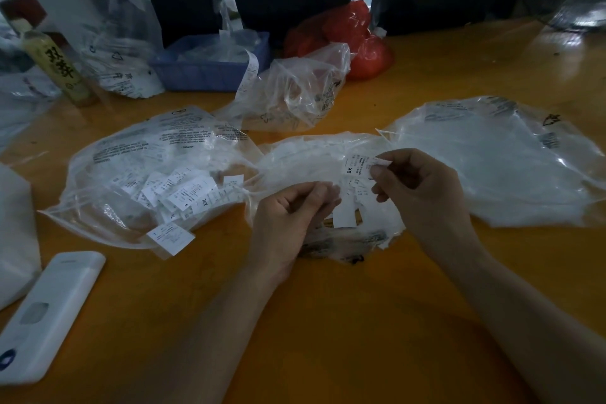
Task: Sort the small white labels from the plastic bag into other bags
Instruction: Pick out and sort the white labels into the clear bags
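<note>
Both hands are seen at centre frame, over a crumpled clear bag (328, 154) on the orange table (328, 321). A white label marked "XS" (355, 167) is pinched by the curled right hand (416, 184); another label (344, 215) appears to be pinched by the left hand (292, 216), though the contact is partly hidden. Left of centre, a printed bag (147, 154) is filled with labels (183, 193) on which "S" and "XXL" can be read. A bottle with large characters (59, 69) is seen at upper left.
</note>
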`<state>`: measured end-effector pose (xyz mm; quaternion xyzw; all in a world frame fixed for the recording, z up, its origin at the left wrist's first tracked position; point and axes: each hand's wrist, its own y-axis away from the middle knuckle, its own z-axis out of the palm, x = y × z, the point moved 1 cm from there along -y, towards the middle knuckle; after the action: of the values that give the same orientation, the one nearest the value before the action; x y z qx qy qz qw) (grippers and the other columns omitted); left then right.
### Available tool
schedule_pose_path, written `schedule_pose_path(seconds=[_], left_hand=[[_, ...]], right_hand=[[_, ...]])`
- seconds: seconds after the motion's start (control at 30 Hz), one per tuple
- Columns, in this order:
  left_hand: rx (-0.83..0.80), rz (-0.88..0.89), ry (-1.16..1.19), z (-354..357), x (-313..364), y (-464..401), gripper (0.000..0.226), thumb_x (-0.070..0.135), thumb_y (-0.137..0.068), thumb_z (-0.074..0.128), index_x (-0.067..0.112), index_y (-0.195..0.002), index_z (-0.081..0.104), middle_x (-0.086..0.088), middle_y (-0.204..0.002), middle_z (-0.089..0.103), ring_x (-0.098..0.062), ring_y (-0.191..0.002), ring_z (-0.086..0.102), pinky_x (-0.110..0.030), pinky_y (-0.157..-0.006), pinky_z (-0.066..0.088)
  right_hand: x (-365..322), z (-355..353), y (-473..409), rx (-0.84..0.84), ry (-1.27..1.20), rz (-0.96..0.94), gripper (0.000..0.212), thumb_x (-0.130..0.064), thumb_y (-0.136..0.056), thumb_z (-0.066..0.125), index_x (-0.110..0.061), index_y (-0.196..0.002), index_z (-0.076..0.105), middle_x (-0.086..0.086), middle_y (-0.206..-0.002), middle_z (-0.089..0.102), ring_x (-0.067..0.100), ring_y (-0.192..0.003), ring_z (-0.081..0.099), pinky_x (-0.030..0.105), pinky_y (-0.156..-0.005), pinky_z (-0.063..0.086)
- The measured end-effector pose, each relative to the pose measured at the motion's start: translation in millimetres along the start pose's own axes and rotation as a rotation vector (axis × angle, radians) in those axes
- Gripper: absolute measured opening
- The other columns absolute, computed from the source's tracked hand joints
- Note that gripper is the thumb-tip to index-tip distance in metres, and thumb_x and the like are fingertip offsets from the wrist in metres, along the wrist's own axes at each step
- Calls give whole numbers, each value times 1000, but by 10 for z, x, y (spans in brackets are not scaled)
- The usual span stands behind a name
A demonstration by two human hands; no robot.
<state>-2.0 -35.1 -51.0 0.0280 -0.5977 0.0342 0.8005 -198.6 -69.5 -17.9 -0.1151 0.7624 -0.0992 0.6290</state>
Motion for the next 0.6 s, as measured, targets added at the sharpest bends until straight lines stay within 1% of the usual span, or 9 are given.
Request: schedule_pose_path(seconds=[0.17, 0.27, 0.37, 0.5, 0.57, 0.6], left_hand=[[-15, -6, -10, 18, 2, -3, 22, 30, -92, 76, 17, -108, 83, -13, -114, 80, -29, -112, 76, -31, -96, 60], [-14, -4, -9, 12, 4, -5, 22, 28, -94, 75, 15, -109, 82, -12, -114, 80, -29, -112, 76, -30, -96, 60], [-14, 9, -36, 13, 5, -6, 22, 27, -96, 74, 14, -111, 81, -11, -113, 80, -27, -111, 76, -28, -94, 60], [12, 26, -120, 4, -15, 1, 19, 29, -97, 74, 20, -111, 82, -7, -108, 82, -23, -107, 78, -26, -90, 61], [24, 42, -199, -11, -21, 4, 21, 32, -97, 74, 22, -113, 82, -3, -106, 82, -20, -105, 78, -28, -89, 63], [25, 55, -243, -15, -16, 8, 22, 34, -97, 73, 22, -113, 81, 0, -105, 82, -18, -103, 79, -30, -89, 63]], right_hand=[[-25, 6, 17, -34, 90, -44, 14, -22, -97, 68, -36, -100, 65, -18, -82, 72, 3, -73, 70, 10, -65, 52], [-7, 9, 18, -32, 151, -46, 11, -22, -98, 68, -33, -102, 66, -21, -81, 70, 1, -75, 69, 9, -66, 52], [8, 10, 13, -30, 211, -53, 11, -21, -98, 67, -31, -103, 66, -15, -77, 69, 1, -78, 68, 10, -69, 53], [6, 18, 20, -94, 339, -95, 11, -21, -99, 66, -29, -105, 68, -23, -85, 65, -4, -84, 64, 8, -71, 50], [4, 20, 19, -118, 397, -116, 11, -20, -98, 67, -24, -107, 71, -24, -87, 64, -3, -85, 64, 11, -71, 53], [0, 23, 16, -129, 427, -131, 11, -19, -98, 67, -23, -108, 72, -22, -88, 65, -2, -85, 64, 14, -71, 54]])
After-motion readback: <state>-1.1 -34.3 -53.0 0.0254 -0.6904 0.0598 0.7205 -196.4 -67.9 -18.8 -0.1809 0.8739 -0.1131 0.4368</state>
